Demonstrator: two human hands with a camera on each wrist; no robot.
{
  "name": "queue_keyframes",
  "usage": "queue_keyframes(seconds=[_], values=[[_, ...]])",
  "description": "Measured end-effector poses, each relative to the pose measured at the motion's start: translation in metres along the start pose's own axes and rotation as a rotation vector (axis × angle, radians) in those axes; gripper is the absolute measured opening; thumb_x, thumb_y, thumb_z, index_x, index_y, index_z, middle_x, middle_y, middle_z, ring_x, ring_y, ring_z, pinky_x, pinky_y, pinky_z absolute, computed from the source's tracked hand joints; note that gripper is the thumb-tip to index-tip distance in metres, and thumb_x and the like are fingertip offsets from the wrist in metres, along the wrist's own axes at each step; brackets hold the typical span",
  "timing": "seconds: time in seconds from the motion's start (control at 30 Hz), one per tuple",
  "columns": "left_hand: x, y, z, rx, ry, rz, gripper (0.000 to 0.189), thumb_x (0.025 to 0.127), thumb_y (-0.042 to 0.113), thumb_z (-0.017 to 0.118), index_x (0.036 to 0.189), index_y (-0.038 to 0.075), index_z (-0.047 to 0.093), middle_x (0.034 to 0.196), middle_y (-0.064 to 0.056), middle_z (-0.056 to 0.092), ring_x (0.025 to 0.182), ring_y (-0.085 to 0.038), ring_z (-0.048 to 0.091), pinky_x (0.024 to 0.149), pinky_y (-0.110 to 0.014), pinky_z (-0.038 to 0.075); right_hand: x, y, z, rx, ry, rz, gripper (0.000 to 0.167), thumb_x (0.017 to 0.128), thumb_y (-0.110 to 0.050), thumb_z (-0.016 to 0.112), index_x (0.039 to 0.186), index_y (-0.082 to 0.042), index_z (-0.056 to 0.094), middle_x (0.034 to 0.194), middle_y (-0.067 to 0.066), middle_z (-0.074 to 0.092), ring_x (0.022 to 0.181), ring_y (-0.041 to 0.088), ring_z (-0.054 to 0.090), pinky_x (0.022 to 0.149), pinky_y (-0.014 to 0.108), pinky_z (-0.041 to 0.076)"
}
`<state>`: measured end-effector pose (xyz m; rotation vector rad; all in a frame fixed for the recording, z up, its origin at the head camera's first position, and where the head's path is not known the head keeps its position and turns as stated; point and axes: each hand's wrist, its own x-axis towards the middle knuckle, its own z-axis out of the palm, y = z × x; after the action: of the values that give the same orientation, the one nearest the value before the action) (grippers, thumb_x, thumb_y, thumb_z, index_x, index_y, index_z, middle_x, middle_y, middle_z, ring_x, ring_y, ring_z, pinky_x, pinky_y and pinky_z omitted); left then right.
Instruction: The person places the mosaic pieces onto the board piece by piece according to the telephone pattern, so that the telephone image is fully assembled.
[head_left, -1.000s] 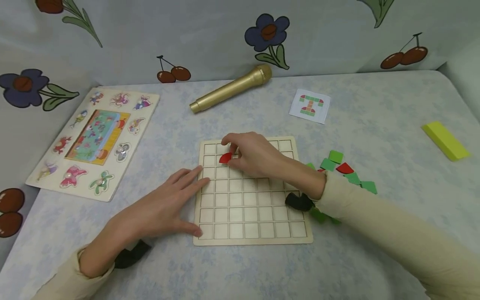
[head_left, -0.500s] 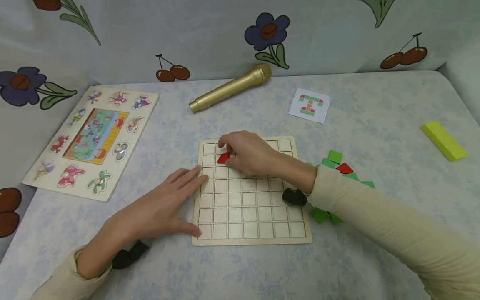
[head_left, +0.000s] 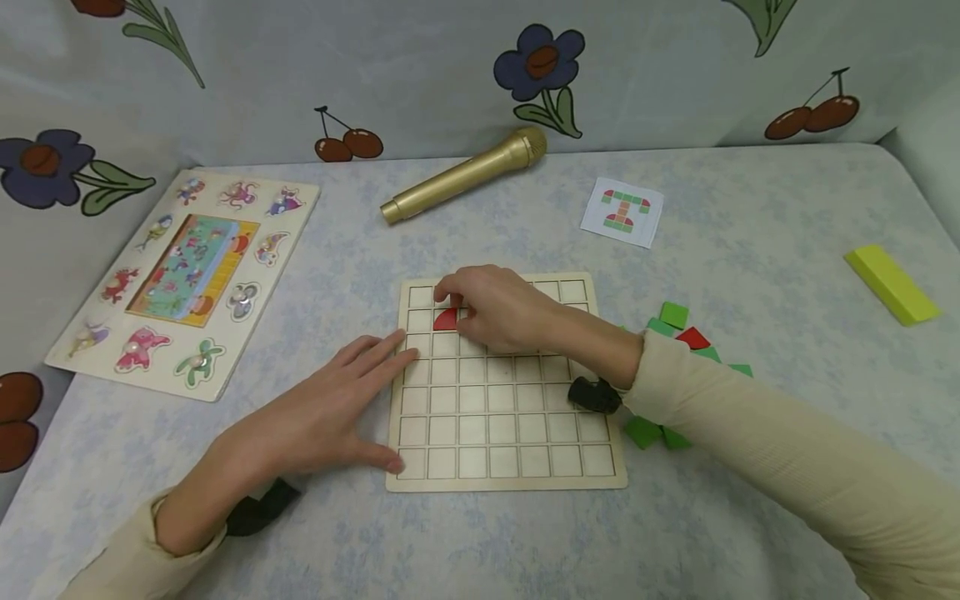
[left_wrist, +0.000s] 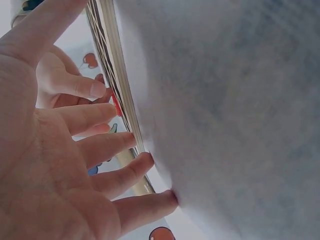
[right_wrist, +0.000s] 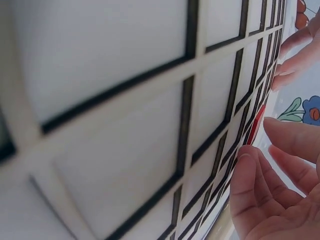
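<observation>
In the head view a square wooden grid board lies on the table. A red quarter-circle tile sits in a cell near its upper left. My right hand is over the board, fingertips close around that tile. In the right wrist view, thumb and forefinger stand apart near the red tile, with a gap between them. My left hand is spread along the board's left side, fingertips and thumb on the frame. In the left wrist view its fingers reach to the board's edge.
Loose green tiles and a red tile lie right of the board, partly behind the right forearm. Beyond are a pattern card and a gold microphone. A picture puzzle lies left, a yellow block far right.
The red tile has gone from tilted between the right thumb and forefinger to flat in its cell. The right fingers have parted from it slightly. The left hand stays on the board's edge.
</observation>
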<state>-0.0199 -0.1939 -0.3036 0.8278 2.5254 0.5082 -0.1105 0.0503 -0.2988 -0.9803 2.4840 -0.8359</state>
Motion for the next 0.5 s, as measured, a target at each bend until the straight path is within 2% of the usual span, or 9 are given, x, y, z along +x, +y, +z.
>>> queue_keyframes(seconds=[0.5], values=[[0.0011, 0.001, -0.0006, 0.005, -0.004, -0.004, 0.112, 0.07, 0.058, 0.083, 0.156, 0.012, 0.028, 0.163, -0.008, 0.015, 0.145, -0.032, 0.019, 0.106, -0.054, 0.035, -0.0058, 0.0016, -0.0056, -0.018, -0.017, -0.02, 0.037, 0.089, 0.002, 0.057, 0.124, -0.003, 0.065, 0.111, 0.007, 0.067, 0.094, 0.02, 0.061, 0.085, 0.034, 0.048]])
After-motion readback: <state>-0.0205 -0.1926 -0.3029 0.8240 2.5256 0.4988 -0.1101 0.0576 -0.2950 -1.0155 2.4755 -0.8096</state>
